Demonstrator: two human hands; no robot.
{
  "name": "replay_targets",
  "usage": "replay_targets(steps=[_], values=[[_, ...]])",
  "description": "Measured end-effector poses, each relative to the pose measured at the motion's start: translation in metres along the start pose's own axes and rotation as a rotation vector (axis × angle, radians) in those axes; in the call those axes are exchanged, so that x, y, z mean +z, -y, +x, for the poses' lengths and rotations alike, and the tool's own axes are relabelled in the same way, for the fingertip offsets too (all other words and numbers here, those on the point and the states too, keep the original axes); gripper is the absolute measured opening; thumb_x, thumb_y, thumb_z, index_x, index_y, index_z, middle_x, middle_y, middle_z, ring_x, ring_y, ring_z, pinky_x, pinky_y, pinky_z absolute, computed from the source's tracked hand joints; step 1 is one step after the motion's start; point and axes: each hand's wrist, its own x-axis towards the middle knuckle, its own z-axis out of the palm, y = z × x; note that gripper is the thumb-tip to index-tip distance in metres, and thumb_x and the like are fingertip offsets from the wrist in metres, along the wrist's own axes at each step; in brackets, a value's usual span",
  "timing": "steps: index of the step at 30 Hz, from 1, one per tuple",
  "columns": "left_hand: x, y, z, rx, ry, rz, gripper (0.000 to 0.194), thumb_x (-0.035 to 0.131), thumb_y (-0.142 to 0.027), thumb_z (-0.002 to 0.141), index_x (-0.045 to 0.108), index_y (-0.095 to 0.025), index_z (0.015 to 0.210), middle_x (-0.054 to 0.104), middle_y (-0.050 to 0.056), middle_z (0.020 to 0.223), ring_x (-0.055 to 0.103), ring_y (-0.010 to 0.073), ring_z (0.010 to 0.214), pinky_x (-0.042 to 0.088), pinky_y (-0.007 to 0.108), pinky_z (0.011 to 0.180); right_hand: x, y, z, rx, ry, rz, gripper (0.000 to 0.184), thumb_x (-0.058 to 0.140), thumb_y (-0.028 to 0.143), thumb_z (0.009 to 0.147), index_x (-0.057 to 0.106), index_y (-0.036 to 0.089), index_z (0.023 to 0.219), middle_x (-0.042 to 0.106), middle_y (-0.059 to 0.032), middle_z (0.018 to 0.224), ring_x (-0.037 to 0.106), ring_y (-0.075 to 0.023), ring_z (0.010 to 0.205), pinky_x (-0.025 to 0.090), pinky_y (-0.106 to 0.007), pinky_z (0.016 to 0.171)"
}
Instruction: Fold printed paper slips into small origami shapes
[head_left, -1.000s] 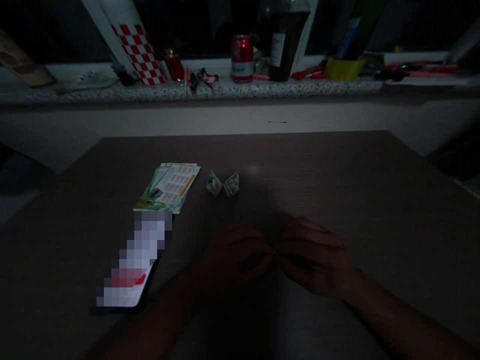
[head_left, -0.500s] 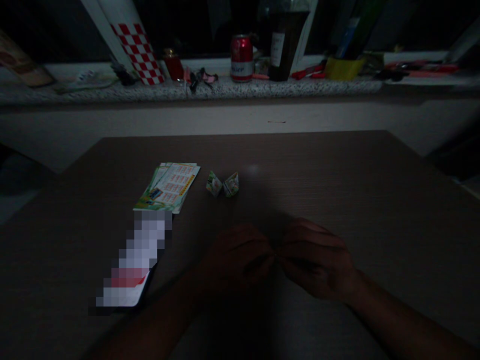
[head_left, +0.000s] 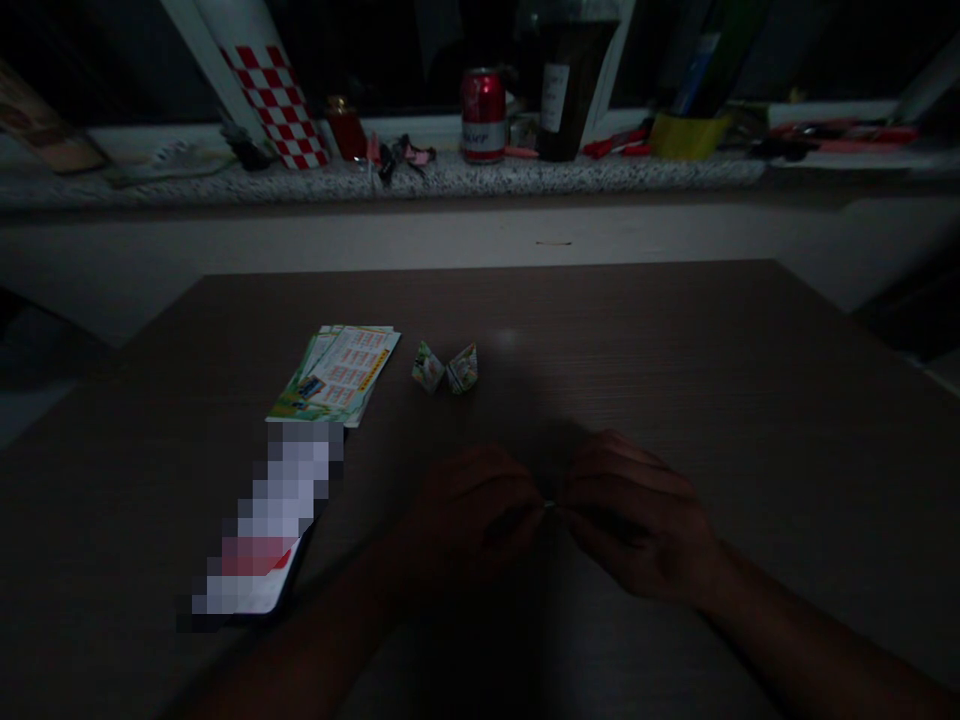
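Observation:
Over the near middle of the table, my left hand (head_left: 480,515) and my right hand (head_left: 637,510) meet with their fingertips pinched close together. Between them shows a thin pale sliver, apparently a small piece of paper (head_left: 550,505), held by both hands; most of it is hidden by the fingers and the dark. Beyond my left hand stand two small folded paper shapes (head_left: 429,367) with pointed tips, side by side. To their left lies a stack of printed paper cards (head_left: 345,375).
A lit phone (head_left: 262,595) with a blurred screen lies left of my left arm, against the cards. On the granite windowsill (head_left: 442,180) behind the wooden table (head_left: 637,330) are a red can (head_left: 483,115), a checkered cylinder (head_left: 281,105), a dark container (head_left: 570,100) and several small items.
My fingertips have parted very slightly, and the pale sliver between them shows more. The folded shapes, cards and phone have not moved.

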Motion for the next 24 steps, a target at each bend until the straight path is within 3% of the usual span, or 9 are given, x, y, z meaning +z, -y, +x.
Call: replay_targets(steps=[18,24], values=[[-0.005,-0.002,0.0,-0.032,-0.017,-0.016,0.004,0.058,-0.012,0.085,0.061,-0.015,0.086,0.067,0.004,0.079,0.061,0.0136,0.073,0.051,0.026,0.067,-0.005,-0.005,0.0,-0.006,0.019,0.021,0.014,0.064,0.01,0.08,0.067,0.018,0.091,0.067,-0.0035,0.074,0.063,-0.0179,0.069,0.051,-0.039,0.069],[-0.004,-0.001,-0.001,-0.018,-0.033,-0.031,0.005,0.059,-0.011,0.084,0.061,-0.016,0.087,0.067,0.004,0.08,0.061,0.0134,0.075,0.051,0.026,0.069,-0.002,-0.01,-0.003,-0.032,-0.01,0.012,0.028,0.073,0.016,0.074,0.066,0.015,0.101,0.069,-0.0083,0.083,0.064,-0.0222,0.077,0.052,-0.042,0.072]])
